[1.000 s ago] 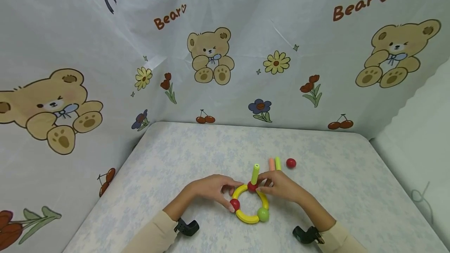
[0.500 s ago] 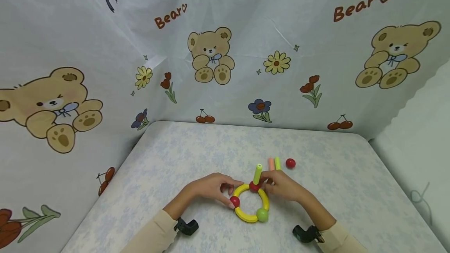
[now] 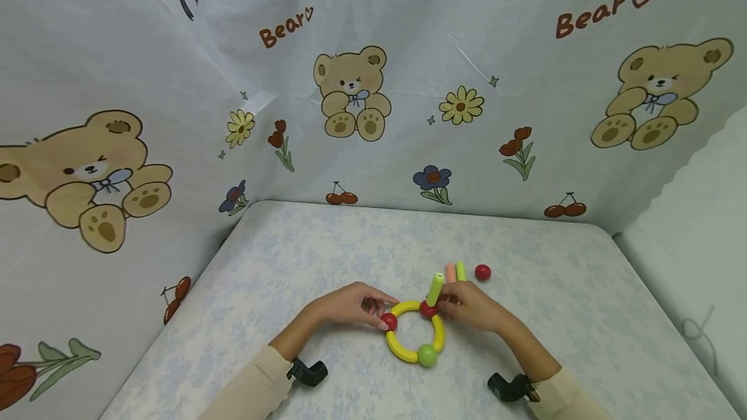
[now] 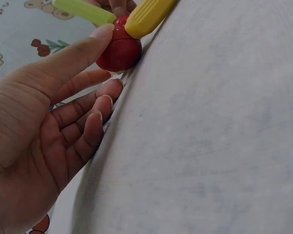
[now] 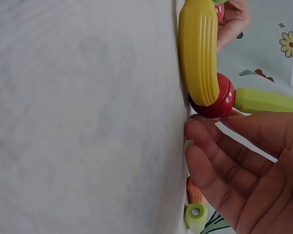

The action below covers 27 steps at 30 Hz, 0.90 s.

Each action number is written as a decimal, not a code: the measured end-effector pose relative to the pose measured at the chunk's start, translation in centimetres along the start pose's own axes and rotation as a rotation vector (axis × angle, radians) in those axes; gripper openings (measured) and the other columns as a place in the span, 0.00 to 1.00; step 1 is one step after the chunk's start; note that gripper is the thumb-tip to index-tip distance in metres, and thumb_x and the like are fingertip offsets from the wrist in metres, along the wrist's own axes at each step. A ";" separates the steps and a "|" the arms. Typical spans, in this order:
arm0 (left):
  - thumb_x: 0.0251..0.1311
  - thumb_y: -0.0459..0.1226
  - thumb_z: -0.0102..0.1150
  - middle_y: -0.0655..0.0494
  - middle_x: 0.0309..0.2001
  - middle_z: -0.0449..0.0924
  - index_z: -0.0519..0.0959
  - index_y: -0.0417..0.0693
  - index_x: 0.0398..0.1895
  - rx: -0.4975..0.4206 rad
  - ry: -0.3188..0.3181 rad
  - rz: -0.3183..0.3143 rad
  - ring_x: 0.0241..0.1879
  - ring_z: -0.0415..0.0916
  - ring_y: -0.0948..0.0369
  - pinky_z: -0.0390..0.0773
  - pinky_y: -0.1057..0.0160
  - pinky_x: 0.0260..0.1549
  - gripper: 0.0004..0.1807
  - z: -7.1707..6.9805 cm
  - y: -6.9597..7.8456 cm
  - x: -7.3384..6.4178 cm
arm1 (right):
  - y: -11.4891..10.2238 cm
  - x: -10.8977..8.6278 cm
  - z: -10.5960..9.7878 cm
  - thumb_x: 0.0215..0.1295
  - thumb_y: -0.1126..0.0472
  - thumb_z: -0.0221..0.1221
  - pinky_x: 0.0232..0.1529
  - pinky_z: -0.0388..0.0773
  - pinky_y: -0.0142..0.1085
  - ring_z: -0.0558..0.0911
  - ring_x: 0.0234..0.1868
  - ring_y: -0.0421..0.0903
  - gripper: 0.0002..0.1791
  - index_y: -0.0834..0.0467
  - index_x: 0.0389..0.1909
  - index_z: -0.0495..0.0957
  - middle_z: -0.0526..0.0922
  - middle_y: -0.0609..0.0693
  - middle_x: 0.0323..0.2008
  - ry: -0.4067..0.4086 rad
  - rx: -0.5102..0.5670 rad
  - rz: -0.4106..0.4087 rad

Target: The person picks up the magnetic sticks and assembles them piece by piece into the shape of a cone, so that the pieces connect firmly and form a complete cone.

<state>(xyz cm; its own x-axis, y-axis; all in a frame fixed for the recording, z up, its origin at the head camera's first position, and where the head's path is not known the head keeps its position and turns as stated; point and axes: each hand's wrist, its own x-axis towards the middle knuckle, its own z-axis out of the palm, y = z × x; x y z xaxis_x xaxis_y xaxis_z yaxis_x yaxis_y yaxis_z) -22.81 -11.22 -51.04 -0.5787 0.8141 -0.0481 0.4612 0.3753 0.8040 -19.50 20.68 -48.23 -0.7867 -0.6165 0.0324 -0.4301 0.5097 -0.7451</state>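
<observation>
A ring of yellow curved pieces (image 3: 399,347), joined by balls, lies on the table between both hands. My left hand (image 3: 351,304) pinches the ring's left red ball (image 3: 389,322) between thumb and forefinger; its other fingers are loosely bent in the left wrist view. At the ring's far right, the fingertips of my right hand (image 3: 475,307) hold another red ball (image 5: 226,97). From that ball a light green rod (image 3: 435,289) rises, leaning right. A green ball (image 3: 428,355) joins the yellow pieces at the near side.
Beyond my right hand lie an orange-pink rod (image 3: 450,272) and a second light green rod (image 3: 461,270). A loose red ball (image 3: 482,272) sits to their right. The pale table (image 3: 327,238) meets a bear-print curtain (image 3: 397,96) at the back.
The ring has turned a little clockwise: its left red ball went away from me, its far red ball rightward with the upright rod, and the green ball leftward. Both hands kept their hold.
</observation>
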 end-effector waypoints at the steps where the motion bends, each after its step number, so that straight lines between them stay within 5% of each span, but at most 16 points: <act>1: 0.62 0.44 0.72 0.63 0.34 0.83 0.80 0.51 0.65 -0.007 0.002 0.002 0.31 0.74 0.69 0.76 0.70 0.33 0.28 0.0 -0.1 0.0 | 0.1 -0.1 0.0 0.71 0.70 0.58 0.34 0.81 0.33 0.81 0.31 0.43 0.08 0.61 0.45 0.84 0.87 0.51 0.41 -0.003 0.003 0.002; 10: 0.65 0.42 0.68 0.62 0.32 0.83 0.83 0.49 0.60 -0.043 0.069 -0.001 0.30 0.76 0.68 0.76 0.70 0.32 0.20 0.3 -0.2 0.2 | 0.1 -0.4 -0.9 0.69 0.71 0.58 0.34 0.82 0.33 0.82 0.29 0.43 0.07 0.63 0.44 0.83 0.86 0.50 0.33 -0.019 0.028 0.050; 17: 0.64 0.45 0.69 0.62 0.27 0.83 0.86 0.50 0.54 -0.031 0.171 -0.034 0.23 0.76 0.67 0.75 0.70 0.25 0.18 1.0 -0.2 0.8 | 0.6 -0.9 -1.5 0.69 0.70 0.59 0.33 0.81 0.33 0.82 0.28 0.47 0.07 0.63 0.42 0.85 0.86 0.51 0.31 -0.053 0.087 0.094; 27: 0.63 0.48 0.70 0.61 0.25 0.82 0.86 0.51 0.49 -0.030 0.345 -0.115 0.18 0.76 0.63 0.76 0.66 0.18 0.16 2.2 -0.4 1.5 | 1.0 -1.0 -2.1 0.69 0.69 0.60 0.33 0.82 0.36 0.82 0.29 0.50 0.07 0.61 0.41 0.86 0.87 0.52 0.32 -0.147 0.167 0.049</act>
<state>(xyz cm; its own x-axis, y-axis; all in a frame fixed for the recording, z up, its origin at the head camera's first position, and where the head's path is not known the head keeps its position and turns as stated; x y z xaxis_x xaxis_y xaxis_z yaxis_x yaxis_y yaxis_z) -22.40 -9.18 -52.68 -0.8209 0.5680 0.0590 0.3625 0.4385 0.8224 -20.07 23.09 -47.64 -0.7270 -0.6800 -0.0950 -0.3038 0.4427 -0.8437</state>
